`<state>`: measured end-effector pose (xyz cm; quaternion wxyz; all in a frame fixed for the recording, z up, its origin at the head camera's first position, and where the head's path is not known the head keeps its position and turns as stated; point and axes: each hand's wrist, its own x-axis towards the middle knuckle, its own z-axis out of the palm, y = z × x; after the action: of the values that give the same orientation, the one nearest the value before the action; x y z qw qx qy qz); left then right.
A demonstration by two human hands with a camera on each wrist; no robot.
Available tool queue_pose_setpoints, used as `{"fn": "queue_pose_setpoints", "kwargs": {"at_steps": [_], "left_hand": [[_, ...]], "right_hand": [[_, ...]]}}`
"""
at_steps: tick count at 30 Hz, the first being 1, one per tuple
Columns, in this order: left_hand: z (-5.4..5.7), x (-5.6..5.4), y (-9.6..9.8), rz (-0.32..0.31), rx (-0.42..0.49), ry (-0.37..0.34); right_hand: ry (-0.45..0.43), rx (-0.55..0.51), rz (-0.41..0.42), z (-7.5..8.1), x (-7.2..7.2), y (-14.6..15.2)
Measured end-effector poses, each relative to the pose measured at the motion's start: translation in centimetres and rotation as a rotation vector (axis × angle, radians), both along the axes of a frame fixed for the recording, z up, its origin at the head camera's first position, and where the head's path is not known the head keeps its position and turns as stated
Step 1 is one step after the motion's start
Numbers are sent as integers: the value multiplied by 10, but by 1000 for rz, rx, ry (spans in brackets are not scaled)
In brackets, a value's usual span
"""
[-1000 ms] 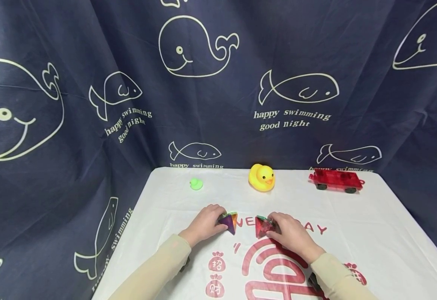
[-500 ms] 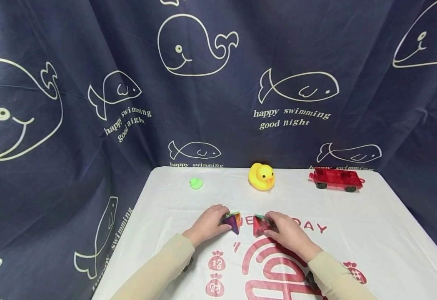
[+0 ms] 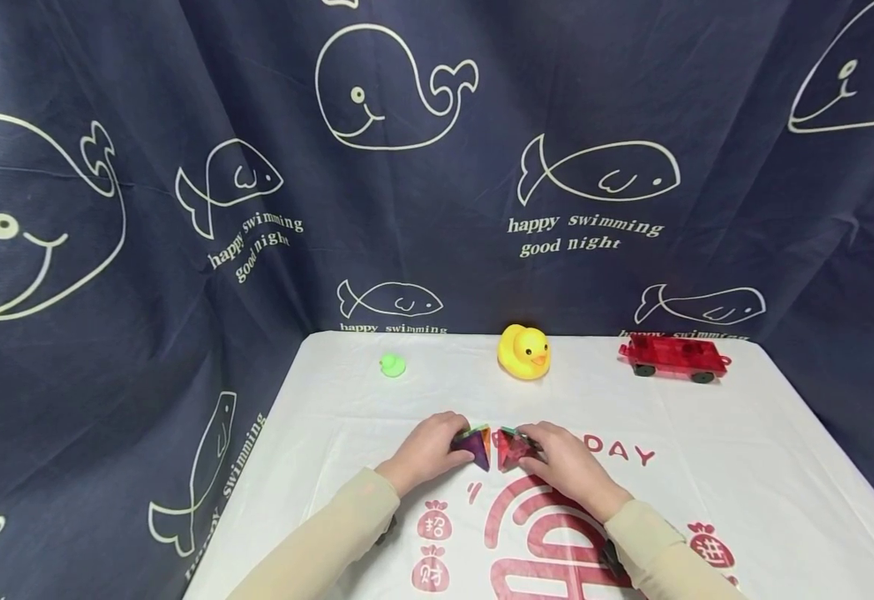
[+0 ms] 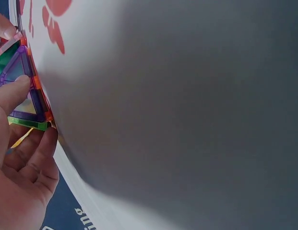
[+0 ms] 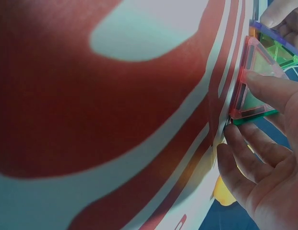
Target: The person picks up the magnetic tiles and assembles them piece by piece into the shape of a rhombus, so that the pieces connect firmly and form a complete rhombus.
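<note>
Over the middle of the white table two small pyramids of translucent magnetic tiles face each other, a narrow gap between them in the head view. My left hand (image 3: 425, 454) pinches the pyramid of purple, orange and green triangular tiles (image 3: 476, 448); its thumb presses the purple tile (image 4: 37, 93) in the left wrist view. The other pyramid, of red and green triangular tiles (image 3: 508, 452), is gripped by my right hand (image 3: 571, 471). In the right wrist view, the thumb lies on the red tile (image 5: 244, 91), with fingers under the green edge (image 5: 252, 118).
At the table's back stand a small green duck (image 3: 392, 365), a larger yellow duck (image 3: 524, 352) and a red translucent wheeled car base (image 3: 674, 357). A dark blue curtain (image 3: 466, 242) hangs directly behind. Red lettering and drawings mark the white tablecloth (image 3: 347, 400).
Both hands have moved inward, the left one to the right and the right one to the left, narrowing the gap between the two pyramids. The ducks and car base have stayed put.
</note>
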<state>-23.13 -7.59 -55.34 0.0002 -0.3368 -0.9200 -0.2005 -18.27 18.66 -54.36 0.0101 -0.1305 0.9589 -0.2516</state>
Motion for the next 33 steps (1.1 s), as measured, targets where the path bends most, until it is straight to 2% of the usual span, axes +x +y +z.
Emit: {"fn": "queue_pose_setpoints", "kwargs": {"at_steps": [11, 22, 30, 33], "left_hand": [[0, 3, 8, 5, -18, 11], [-3, 1, 7, -1, -6, 22], [-4, 0, 7, -3, 8, 16], [-4, 0, 7, -2, 17, 15]], "right_hand": [[-18, -31, -5, -1, -1, -4], [55, -20, 33, 2, -2, -5], [28, -1, 27, 11, -1, -11], [45, 3, 44, 14, 0, -13]]}}
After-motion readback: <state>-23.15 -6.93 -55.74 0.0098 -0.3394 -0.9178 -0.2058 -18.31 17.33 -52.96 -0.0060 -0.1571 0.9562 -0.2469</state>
